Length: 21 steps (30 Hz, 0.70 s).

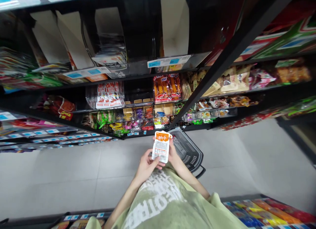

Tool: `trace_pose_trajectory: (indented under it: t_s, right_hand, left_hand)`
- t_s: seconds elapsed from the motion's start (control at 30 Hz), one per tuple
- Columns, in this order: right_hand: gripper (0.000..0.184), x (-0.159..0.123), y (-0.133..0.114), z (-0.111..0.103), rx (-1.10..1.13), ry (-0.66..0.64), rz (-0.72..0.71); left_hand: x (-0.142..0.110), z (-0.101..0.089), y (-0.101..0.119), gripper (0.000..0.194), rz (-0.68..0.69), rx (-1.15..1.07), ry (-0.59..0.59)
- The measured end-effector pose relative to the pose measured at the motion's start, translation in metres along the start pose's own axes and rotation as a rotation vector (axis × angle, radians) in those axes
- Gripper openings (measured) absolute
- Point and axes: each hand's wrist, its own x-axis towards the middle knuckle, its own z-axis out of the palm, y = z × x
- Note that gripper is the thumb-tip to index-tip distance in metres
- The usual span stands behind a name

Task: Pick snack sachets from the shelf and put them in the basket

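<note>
Both my hands hold a small white and orange snack packet (161, 147) in front of my body, its printed side facing up. My left hand (148, 163) grips its lower left part, the thumb lying on the front. Around the right edge closes my right hand (172, 151), its fingers partly hidden behind the packet. A bit of a second orange and white edge shows behind the top right, perhaps another packet. Just right of my hands, a dark grey shopping basket (195, 153) stands on the floor, partly covered by my right arm.
Ahead rise dark store shelves (138, 79) with bagged snacks, red sausage packs (167, 87) and white-red packets (110, 94). A black post (209, 74) slants between shelf sections. Low displays with colourful packs (266, 211) lie behind me. Grey tiles (74, 169) cover the floor.
</note>
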Motion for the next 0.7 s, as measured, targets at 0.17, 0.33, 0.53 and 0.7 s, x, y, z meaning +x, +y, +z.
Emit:
trace_pose_trajectory:
  t_s: [0.17,0.33,0.53,0.7]
  right_hand:
    - [0.078,-0.001,-0.002,0.001,0.030,0.019,0.006]
    - [0.070,-0.001,-0.004,0.001,0.065,0.061,-0.016]
    - [0.070,-0.003,-0.006,0.007,0.009,0.068,-0.020]
    - [0.065,-0.004,-0.006,0.008,-0.081,0.230,-0.157]
  left_hand:
    - [-0.001,0.003,-0.003,0.050,-0.005,0.025,-0.003]
    - [-0.003,0.002,-0.010,0.050,-0.005,0.054,-0.005]
    - [-0.004,0.003,-0.012,0.050,-0.005,0.052,0.010]
    - [-0.004,0.006,-0.010,0.053,-0.010,0.047,0.014]
